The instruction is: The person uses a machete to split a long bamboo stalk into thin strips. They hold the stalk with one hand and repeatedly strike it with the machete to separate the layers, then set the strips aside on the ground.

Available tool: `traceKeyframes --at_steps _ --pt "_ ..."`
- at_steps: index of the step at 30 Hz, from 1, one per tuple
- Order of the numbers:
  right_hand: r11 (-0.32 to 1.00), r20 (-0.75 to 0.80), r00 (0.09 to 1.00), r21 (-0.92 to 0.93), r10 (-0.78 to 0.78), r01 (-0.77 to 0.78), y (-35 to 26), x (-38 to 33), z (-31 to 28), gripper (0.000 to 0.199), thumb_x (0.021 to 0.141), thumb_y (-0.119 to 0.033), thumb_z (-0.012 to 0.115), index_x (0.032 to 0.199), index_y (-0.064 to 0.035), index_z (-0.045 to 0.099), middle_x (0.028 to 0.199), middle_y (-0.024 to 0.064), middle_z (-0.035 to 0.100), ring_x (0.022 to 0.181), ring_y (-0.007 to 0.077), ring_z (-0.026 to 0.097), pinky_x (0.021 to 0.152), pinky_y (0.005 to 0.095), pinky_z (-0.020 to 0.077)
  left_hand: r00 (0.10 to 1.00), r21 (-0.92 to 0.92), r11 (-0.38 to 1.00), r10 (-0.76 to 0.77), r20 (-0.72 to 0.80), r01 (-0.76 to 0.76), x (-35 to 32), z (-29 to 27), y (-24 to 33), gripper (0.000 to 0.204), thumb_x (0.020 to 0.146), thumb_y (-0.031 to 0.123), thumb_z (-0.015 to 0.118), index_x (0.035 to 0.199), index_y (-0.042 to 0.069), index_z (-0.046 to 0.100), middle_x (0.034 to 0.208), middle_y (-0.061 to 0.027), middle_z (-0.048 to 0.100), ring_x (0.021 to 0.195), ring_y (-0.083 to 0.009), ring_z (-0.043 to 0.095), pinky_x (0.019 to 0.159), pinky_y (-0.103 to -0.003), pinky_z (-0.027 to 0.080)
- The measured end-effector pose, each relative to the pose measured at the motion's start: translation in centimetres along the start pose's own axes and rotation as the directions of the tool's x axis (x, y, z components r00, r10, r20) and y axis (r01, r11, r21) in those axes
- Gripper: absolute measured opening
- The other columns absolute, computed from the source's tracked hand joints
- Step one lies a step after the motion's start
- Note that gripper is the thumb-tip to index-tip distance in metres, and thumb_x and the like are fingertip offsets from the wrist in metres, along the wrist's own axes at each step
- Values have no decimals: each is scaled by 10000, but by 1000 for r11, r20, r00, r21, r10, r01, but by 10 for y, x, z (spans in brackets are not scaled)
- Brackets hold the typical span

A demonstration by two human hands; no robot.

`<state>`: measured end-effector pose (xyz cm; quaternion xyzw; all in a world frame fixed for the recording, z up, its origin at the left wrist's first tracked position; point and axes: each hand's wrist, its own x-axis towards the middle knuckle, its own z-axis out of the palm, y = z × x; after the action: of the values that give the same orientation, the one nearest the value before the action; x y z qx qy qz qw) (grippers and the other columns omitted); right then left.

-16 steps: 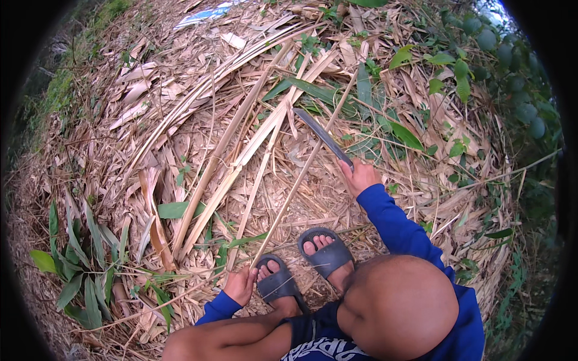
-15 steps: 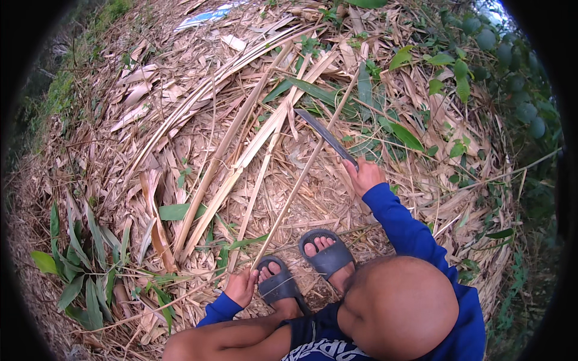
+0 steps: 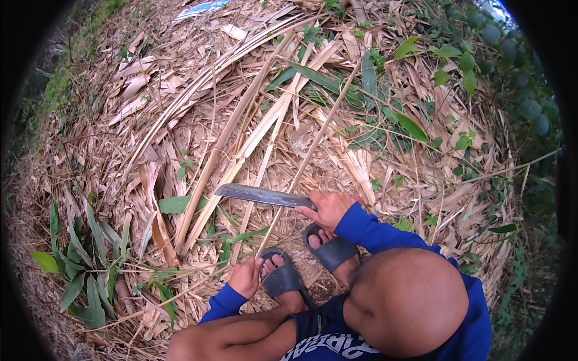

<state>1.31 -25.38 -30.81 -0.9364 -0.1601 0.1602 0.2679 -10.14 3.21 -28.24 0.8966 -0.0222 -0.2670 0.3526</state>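
My right hand is wrapped round the handle of a machete. Its long dark blade lies leftward across a thin tan stick; whether the two touch I cannot tell. Down by my left sandal, my left hand grips the near end of that stick, which slants away up to the right. To the left of the stick lie pale split strips and a thicker brown cane on the ground.
Dry leaves and husks litter the ground. Dark sandals are on my feet, close to the stick. Green leafy plants grow at the near left, and shrubs stand at the far right. A blue and white sheet lies far off.
My right hand has come nearer and to the left, swinging the machete from pointing away to lying crosswise over the stick's lower half. My left hand keeps its grip, nearly unmoved.
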Motion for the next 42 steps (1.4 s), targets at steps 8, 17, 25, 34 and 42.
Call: traceKeyframes --at_steps 8,17,25,34,42 --pt "996 -60 996 -61 -61 57 -3 2 -3 566 913 -609 501 871 -52 595 720 187 670 660 376 677 602 483 554 1000 -79 997 24 -9 -24 -6 -1 6 286 1016 187 462 840 -24 543 639 -197 594 593 -395 602 554 -431 457" --pt "995 -71 996 -85 -58 52 6 -2 -1 552 904 -604 520 840 -61 599 691 192 658 658 372 678 592 477 552 1000 -55 998 -8 21 10 -9 -5 3 271 1010 177 474 846 -23 555 658 -214 595 635 -407 609 585 -443 463" --pt "987 -109 990 -147 -84 68 1 -2 8 562 901 -621 510 877 -66 603 679 190 661 658 388 678 591 506 545 998 -43 999 -31 52 33 -15 -5 -2 300 1015 215 476 855 -19 575 620 -185 578 588 -378 596 567 -421 457" --pt "983 -93 991 -169 -93 77 15 1 -4 505 924 -542 529 833 -49 589 673 201 641 661 392 656 597 509 516 996 -4 997 -74 52 74 -32 -14 -8 262 1004 201 489 861 -13 542 610 -223 555 599 -431 583 552 -471 431" --pt "972 -93 970 -60 223 -229 54 26 -28 586 925 -598 485 926 -34 646 724 240 657 721 425 669 694 527 537 995 -2 996 -95 13 95 -72 -19 -39 257 996 194 486 853 -7 559 597 -210 542 552 -409 566 536 -455 437"
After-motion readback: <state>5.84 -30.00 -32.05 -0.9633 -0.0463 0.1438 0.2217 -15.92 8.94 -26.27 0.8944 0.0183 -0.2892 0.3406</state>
